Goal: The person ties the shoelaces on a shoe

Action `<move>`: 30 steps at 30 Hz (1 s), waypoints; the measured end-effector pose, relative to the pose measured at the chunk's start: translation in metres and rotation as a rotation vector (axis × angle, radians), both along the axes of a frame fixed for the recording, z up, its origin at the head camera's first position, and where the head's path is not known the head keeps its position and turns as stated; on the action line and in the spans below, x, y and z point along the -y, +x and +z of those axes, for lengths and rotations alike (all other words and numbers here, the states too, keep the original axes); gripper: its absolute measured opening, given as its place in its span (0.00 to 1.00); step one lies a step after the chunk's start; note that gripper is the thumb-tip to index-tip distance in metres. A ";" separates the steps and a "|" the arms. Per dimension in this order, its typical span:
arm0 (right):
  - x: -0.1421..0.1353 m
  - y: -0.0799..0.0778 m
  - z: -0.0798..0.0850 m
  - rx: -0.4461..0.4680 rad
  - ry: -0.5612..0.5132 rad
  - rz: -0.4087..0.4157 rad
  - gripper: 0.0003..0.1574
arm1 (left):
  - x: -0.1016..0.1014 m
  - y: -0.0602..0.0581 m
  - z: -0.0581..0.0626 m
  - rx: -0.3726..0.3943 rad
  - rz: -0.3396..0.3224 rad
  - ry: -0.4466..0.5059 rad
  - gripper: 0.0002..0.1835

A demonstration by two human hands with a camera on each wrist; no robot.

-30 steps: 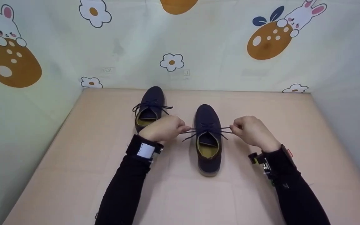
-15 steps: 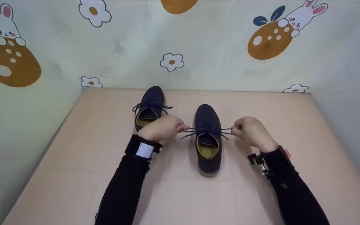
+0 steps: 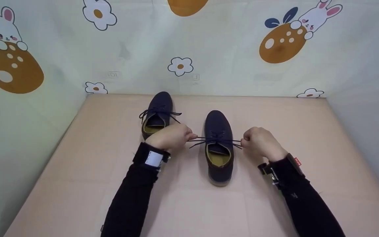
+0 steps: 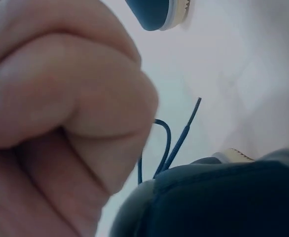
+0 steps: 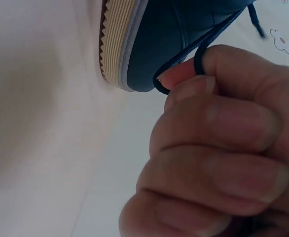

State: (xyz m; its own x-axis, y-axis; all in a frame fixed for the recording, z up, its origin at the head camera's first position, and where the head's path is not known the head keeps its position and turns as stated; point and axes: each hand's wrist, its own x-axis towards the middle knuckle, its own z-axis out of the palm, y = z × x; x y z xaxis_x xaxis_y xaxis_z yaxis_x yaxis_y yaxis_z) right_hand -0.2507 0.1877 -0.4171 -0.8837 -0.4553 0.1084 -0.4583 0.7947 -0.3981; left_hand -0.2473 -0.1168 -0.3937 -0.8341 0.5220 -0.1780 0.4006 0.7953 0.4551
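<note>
A dark navy lace-up shoe point(image 3: 216, 123) with a yellowish inside stands on the table between my hands, toe pointing away. Its shoelace is tied at the throat. On its left my left hand point(image 3: 171, 135) pinches one loop, drawn out sideways. My right hand point(image 3: 262, 143) pinches the other loop, seen close up as a dark blue lace point(image 5: 198, 61) around thumb and fingertip. Loose lace ends stick out on both sides, below the loops. In the left wrist view, a lace end point(image 4: 174, 148) stands beside the shoe, while the fingers hide their pinch point.
A matching shoe point(image 3: 161, 102) with a tied bow stands farther back on the left, its heel partly covered by my left hand. A pale pink cover point(image 3: 183, 210) lies over the table. Behind rises a cloth wall point(image 3: 229, 49) with rabbit and flower prints.
My right hand has come slightly down and toward the shoe, and my left hand has barely shifted. Both loops stay pinched, and the shoes stand where they were.
</note>
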 end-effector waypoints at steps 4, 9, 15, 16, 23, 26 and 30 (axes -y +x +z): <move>-0.001 0.000 0.003 -0.018 0.003 -0.022 0.23 | -0.001 0.002 0.004 -0.049 -0.003 -0.003 0.23; -0.002 0.003 0.014 -0.060 -0.042 -0.071 0.24 | -0.001 0.007 0.013 -0.139 0.003 0.038 0.23; -0.003 0.006 0.019 -0.092 -0.064 -0.099 0.24 | -0.006 0.011 0.015 -0.188 0.054 0.024 0.23; -0.003 0.005 0.018 -0.077 -0.052 -0.101 0.23 | -0.007 0.012 0.015 -0.183 0.074 0.015 0.23; 0.000 0.000 0.006 0.025 0.014 -0.132 0.21 | -0.012 0.013 0.010 -0.156 0.100 -0.039 0.22; -0.001 0.000 0.006 0.005 0.009 -0.133 0.22 | -0.011 0.012 0.008 -0.125 0.125 -0.042 0.23; -0.005 0.001 0.014 0.024 0.015 -0.136 0.26 | -0.010 0.014 0.010 -0.137 0.209 -0.036 0.27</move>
State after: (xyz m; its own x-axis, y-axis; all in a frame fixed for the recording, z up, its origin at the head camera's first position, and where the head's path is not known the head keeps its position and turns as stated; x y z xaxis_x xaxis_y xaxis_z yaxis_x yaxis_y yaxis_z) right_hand -0.2497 0.1928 -0.4031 -0.9396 -0.3326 0.0808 -0.3365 0.8546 -0.3954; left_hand -0.2335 -0.1073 -0.3841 -0.9410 0.3310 -0.0709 0.2819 0.8821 0.3775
